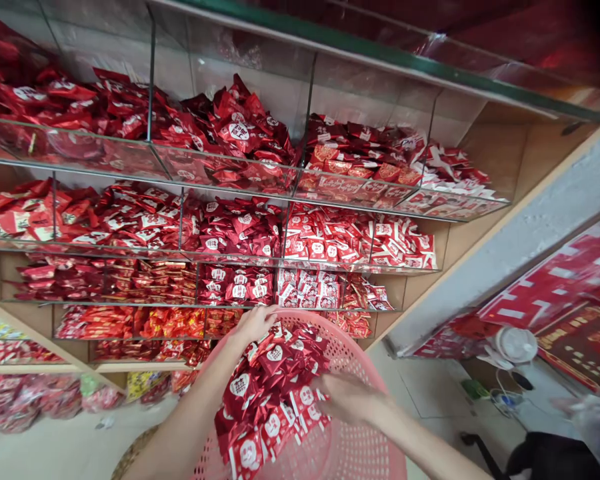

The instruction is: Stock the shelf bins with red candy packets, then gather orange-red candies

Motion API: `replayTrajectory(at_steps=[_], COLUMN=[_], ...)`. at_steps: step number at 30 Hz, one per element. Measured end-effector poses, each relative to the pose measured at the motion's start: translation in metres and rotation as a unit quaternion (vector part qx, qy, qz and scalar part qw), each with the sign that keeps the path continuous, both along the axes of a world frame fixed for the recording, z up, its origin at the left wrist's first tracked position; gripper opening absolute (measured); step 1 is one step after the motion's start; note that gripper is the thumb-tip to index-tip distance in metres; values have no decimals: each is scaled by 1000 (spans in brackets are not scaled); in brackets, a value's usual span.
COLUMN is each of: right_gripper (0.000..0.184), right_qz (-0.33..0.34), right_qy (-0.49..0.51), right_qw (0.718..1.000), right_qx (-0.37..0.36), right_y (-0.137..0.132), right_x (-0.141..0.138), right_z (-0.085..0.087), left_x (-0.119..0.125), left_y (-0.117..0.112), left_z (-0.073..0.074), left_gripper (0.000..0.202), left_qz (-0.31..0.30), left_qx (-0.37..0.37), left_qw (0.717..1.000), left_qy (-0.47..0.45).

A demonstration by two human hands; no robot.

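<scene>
A pink plastic basket (353, 437) is tilted toward me, full of small red foil packets (270, 390) with round white labels. My left hand (253, 325) holds the basket's far rim, fingers curled over the edge. My right hand (347, 399) rests inside the basket on the pile of packets, fingers bent and blurred by motion. Both forearms reach up from the bottom of the view.
Tiered clear bins (300, 193) on a wall shelf hold heaps of red packets, right behind the basket. A wooden side panel (480, 247) slopes down on the right. A small white fan (515, 345) and red banners (570, 280) are at the right.
</scene>
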State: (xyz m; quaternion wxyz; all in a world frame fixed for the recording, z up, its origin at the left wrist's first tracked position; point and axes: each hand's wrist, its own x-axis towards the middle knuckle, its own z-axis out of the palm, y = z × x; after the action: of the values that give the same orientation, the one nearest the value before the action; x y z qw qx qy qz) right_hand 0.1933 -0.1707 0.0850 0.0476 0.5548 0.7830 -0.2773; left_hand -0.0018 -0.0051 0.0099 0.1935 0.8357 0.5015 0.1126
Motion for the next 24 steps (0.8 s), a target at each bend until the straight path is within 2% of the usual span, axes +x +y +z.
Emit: replayTrajectory(at_steps=[2,4,7,9,12,15,18,24], right_gripper=[19,24,25,23,19,13,8,18], right_qz=[-10,-44,-115,-183,-272,-319,-345,-364], right_qy=[31,59,91,85,47,47,113,256], right_qw=[993,972,929,899,871,866,861,837], right_qx=[116,222,339,388,407,382,355,318], right_y=[22,48,90,114,138,150,157,169], right_x=[1,4,12,18,26,28,29,31], right_z=[25,52,85,98,103,98,93,87], left_x=[-1,-1,-2,-2,-2,-2,-2,-2], left_y=[0,0,0,1,1,2,1,0], left_z=[0,1,-1,-3,-6,-8,-8,-5], left_gripper=[41,41,42,42,42,42,42,41], left_qz=[0,-3,-14,-12,-4,-5,-5,0], left_qx=[-11,-16,-2,6,7,12,21,12], left_qw=[1000,1000,1000,1000,1000,1000,1000,1000], left_qy=[-6,-11,-17,-15,-8,-7,-7,-5])
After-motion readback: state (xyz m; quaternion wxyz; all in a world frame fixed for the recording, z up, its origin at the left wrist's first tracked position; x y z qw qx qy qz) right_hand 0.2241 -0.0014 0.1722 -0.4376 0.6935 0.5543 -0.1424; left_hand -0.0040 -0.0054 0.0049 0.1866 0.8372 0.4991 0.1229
